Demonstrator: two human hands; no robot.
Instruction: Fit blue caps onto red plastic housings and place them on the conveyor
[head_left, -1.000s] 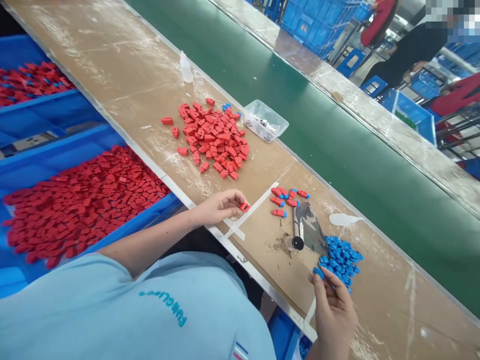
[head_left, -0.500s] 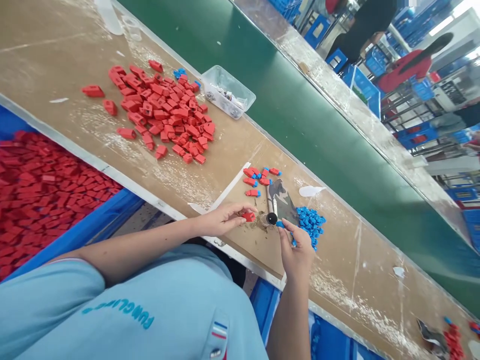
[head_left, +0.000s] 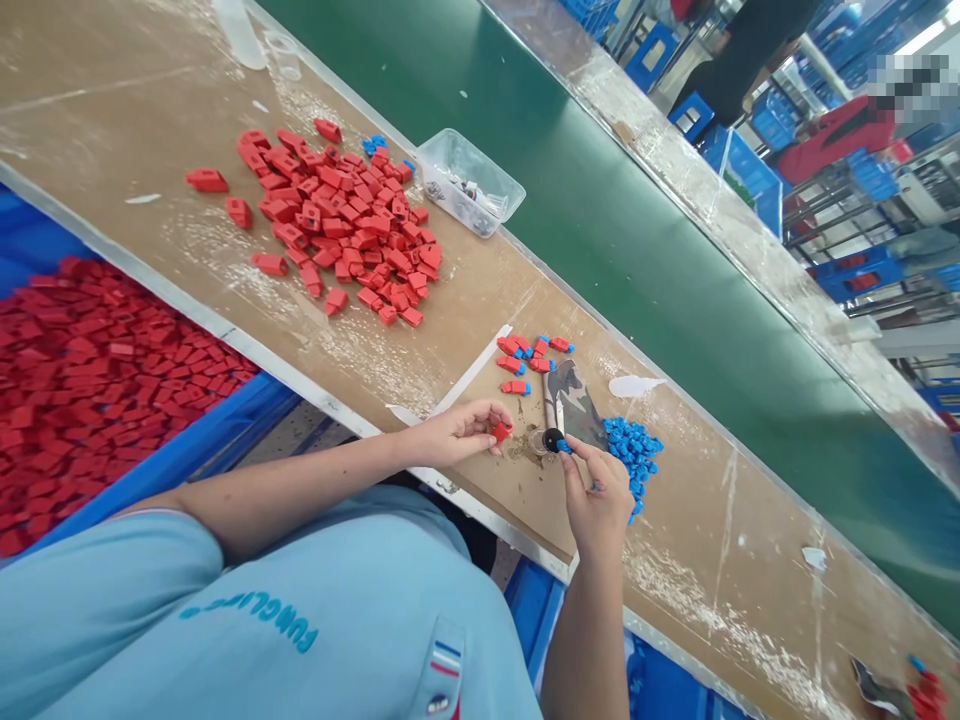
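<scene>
Between the fingertips of my left hand (head_left: 474, 432) is a red plastic piece (head_left: 502, 431). My right hand (head_left: 600, 490) pinches a small blue plastic piece (head_left: 564, 446) right at the black round top (head_left: 553, 440) of a small clear container (head_left: 538, 442); whether they touch I cannot tell. A camouflage-patterned cloth (head_left: 576, 400) lies just beyond the container. Beside my right hand is a heap of blue pieces (head_left: 634, 450). Several red pieces with blue ends (head_left: 515, 387) lie beyond my left hand.
A big pile of red pieces (head_left: 352, 225) covers the table at left, beside a clear plastic tub (head_left: 472, 185). A blue crate (head_left: 127, 390) full of red pieces stands at lower left. A green conveyor belt (head_left: 600, 200) runs along the far side. People work beyond it.
My right hand has brought the blue piece up onto or over the black top. My left hand has turned the red piece in its fingers. The whole view has shifted slightly.
</scene>
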